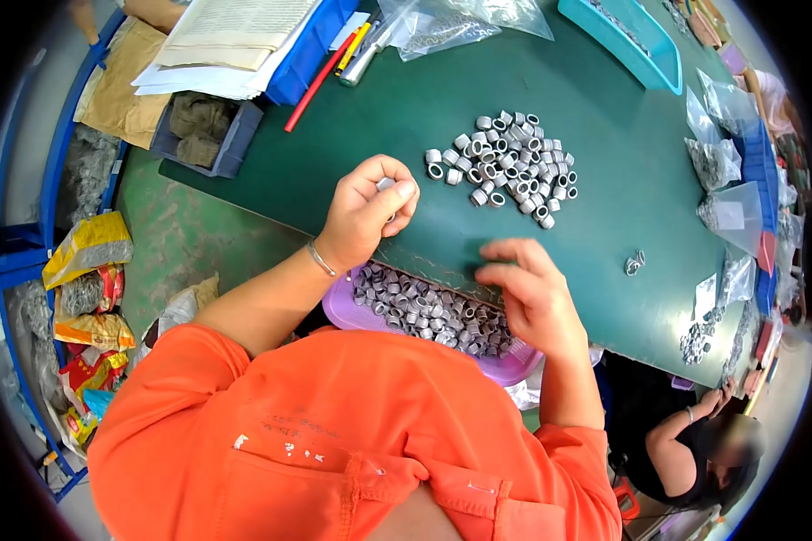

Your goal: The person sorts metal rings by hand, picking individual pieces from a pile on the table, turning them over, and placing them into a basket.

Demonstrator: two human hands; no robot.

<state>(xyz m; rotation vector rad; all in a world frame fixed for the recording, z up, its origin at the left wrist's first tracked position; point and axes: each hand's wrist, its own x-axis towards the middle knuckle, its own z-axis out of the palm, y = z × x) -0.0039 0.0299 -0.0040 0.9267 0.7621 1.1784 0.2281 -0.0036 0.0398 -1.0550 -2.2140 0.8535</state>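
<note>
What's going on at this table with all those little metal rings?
A person in an orange shirt sits at a green table. Their left hand pinches one small metal ring between the fingertips. Their right hand hovers blurred, fingers spread, over a purple tray full of similar rings at the table's near edge. A loose pile of rings lies farther out on the table, with clear bags of parts along the right side. Another person sits at lower right.

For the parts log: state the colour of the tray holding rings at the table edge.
Purple tray, seen in the head view.
</note>
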